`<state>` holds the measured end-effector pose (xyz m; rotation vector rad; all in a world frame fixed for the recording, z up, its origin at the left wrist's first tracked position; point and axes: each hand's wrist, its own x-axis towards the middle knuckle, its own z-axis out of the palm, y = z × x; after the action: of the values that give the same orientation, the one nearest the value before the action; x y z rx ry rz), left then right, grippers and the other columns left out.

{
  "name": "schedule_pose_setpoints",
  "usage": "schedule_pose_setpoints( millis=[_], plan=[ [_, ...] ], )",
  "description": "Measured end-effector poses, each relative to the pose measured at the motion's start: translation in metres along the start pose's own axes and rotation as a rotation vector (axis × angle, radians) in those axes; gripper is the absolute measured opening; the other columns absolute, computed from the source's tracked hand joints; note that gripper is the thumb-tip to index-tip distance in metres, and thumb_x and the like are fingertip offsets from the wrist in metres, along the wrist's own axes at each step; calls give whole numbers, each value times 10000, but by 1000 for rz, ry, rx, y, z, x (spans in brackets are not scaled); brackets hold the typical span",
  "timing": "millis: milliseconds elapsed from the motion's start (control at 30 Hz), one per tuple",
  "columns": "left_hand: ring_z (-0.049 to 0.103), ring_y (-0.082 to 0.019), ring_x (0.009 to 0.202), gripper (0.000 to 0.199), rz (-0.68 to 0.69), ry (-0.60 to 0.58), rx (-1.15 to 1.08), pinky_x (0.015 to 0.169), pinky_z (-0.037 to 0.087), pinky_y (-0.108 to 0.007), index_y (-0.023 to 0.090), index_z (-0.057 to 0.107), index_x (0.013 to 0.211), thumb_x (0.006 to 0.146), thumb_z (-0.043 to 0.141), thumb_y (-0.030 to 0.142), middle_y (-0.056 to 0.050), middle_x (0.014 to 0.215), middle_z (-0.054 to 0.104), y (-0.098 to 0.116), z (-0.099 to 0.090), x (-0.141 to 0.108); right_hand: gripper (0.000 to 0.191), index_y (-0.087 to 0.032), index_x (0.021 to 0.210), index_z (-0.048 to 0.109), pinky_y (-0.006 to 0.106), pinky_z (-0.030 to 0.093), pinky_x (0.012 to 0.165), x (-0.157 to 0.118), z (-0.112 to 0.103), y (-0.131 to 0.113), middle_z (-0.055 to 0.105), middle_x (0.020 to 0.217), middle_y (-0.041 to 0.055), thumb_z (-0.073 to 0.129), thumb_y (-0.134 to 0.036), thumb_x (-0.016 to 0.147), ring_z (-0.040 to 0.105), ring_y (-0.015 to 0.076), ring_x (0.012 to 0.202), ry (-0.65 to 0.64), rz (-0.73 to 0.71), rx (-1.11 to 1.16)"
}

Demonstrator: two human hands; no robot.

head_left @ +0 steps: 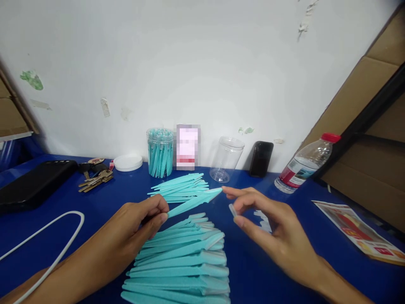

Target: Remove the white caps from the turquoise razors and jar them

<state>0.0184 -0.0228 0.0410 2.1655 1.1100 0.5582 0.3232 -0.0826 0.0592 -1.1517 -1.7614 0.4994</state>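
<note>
My left hand (139,226) pinches the narrow handle end of a turquoise eyebrow razor (193,202), its blade end pointing right. Between thumb and a bent finger, my right hand (272,228) grips a small clear plastic cap (233,210). One outstretched finger of that hand reaches the tip of the razor. Below both hands lies a long row of turquoise razors (190,261), blade ends to the right. A smaller pile of razors (180,183) lies behind the held one. Several more small clear caps (262,220) are partly hidden behind my right hand.
Along the wall stand a clear jar (160,152) full of razors, a blurred-out screen (187,147), a tilted clear jar (226,160) and a phone (261,158). A water bottle (303,166) and leaflet (360,232) are right; lid (128,162), keys (95,179), black case (38,181) and white cable (71,240) left.
</note>
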Motion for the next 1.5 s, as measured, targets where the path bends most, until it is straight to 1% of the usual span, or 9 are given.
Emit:
schedule_pose_setpoints(
  millis=[100, 200, 267, 367, 500, 633, 733, 867, 1500],
  plan=[
    [378, -155, 630, 420, -5, 13, -105, 554, 322, -267, 237, 528, 872, 1092, 400, 571, 47, 708, 435, 0, -1, 2, 140, -250, 883, 762, 329, 612, 766, 7, -5, 1, 840, 1102, 83, 802, -373, 935, 776, 293, 1074, 113, 189, 224],
    [388, -147, 607, 398, 2, 49, -165, 531, 331, -251, 231, 536, 844, 1066, 457, 552, 44, 677, 461, 0, -1, 4, 220, -218, 860, 762, 273, 570, 603, 14, -9, 4, 823, 875, 75, 871, -410, 871, 723, 208, 758, 146, 347, 461],
    [395, -146, 601, 397, 0, 59, -188, 525, 341, -244, 230, 546, 833, 1052, 483, 555, 42, 668, 467, 0, -1, 4, 255, -202, 916, 787, 254, 546, 568, 18, -9, 7, 802, 782, 65, 923, -391, 812, 677, 182, 688, 140, 442, 551],
    [390, -146, 600, 415, -9, 54, -199, 522, 355, -243, 228, 558, 834, 1037, 501, 586, 40, 677, 453, 1, -1, 3, 404, -189, 1103, 834, 253, 555, 596, 18, -6, 9, 825, 837, 82, 956, -382, 770, 694, 190, 744, 124, 525, 581],
    [383, -150, 617, 430, -8, 36, -153, 544, 350, -251, 232, 544, 848, 1066, 448, 590, 44, 714, 399, 1, -1, -1, 313, -195, 966, 831, 261, 584, 667, 17, -4, 11, 836, 948, 97, 938, -435, 797, 740, 228, 908, 66, 544, 553],
    [432, -164, 652, 450, 13, 45, -40, 573, 337, -272, 237, 532, 866, 1104, 365, 581, 31, 747, 441, 0, 0, -3, 277, -216, 901, 765, 253, 598, 720, 16, -5, 10, 813, 932, 67, 899, -453, 854, 747, 242, 1020, 23, 535, 568],
    [458, -167, 652, 449, 42, 61, 22, 580, 342, -281, 240, 526, 862, 1118, 350, 564, 28, 744, 481, 0, 0, -2, 278, -200, 908, 783, 236, 579, 654, 15, -5, 10, 799, 890, 68, 887, -454, 865, 722, 199, 855, 2, 532, 544],
    [464, -164, 614, 435, 102, 108, 85, 572, 353, -288, 245, 512, 843, 1132, 341, 523, 31, 714, 502, 0, 2, -2, 304, -182, 893, 848, 219, 509, 515, 15, -3, 11, 726, 751, 34, 913, -472, 828, 590, 131, 611, 2, 523, 488],
    [526, -148, 583, 383, 168, 114, 87, 565, 397, -268, 251, 538, 835, 1125, 374, 438, 46, 690, 564, 9, 5, -3, 283, -241, 951, 911, 231, 453, 484, 12, 5, 11, 593, 679, -18, 913, -489, 814, 535, 105, 535, -33, 504, 478]
  ],
)
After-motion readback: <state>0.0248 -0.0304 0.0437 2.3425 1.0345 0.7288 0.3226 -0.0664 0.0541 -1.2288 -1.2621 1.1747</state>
